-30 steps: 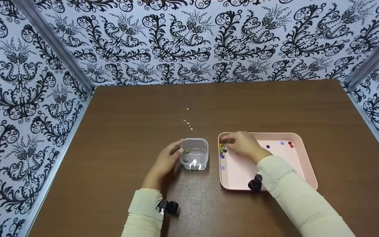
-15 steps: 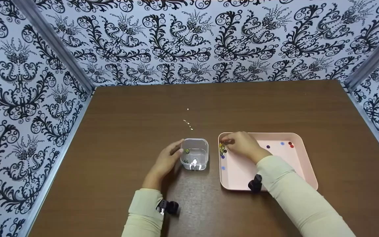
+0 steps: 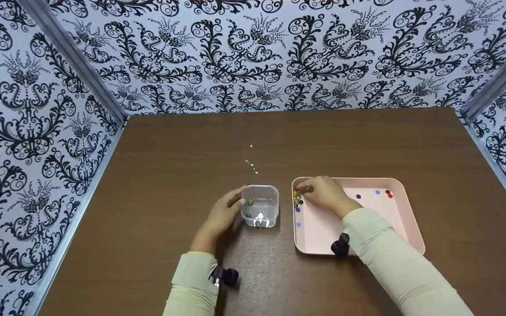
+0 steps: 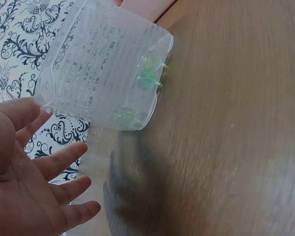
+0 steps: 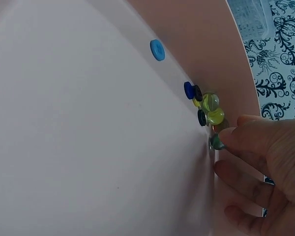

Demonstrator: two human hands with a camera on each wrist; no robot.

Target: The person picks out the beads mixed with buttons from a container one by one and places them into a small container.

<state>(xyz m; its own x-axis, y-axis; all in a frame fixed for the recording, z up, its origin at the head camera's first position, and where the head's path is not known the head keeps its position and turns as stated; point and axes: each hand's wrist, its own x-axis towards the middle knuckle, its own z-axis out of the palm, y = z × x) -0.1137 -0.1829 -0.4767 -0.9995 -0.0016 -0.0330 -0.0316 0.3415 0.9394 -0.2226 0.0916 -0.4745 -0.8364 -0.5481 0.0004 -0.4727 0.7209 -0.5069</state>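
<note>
Green marble (image 5: 217,142) sits at the foot of the pink tray's (image 3: 319,224) wall, near the far left corner, between thumb and finger of the right hand (image 3: 323,193). The grip reads as a narrow pinch; how far the fingertips reach round the far side is hidden. Technique: set the pads low and opposite each other, squeeze lightly, since a glassy sphere is likely to slip if pressed off-centre, and raise it straight up before any sideways travel. Yellow marbles (image 5: 216,116) and a dark disc (image 5: 202,117) lie just beside, so a dragging knuckle would probably scatter them. Left hand (image 3: 222,214): fingers spread wide, thumb touching the clear container (image 3: 260,191); light contact looks enough to steady it.

Views: in the head view the right hand covers the green marble; the right wrist view shows it. The left wrist view shows three greenish marbles (image 4: 146,79) through the container, where the head view gives one clearly. Only the head view shows the red discs (image 3: 389,194).
</note>
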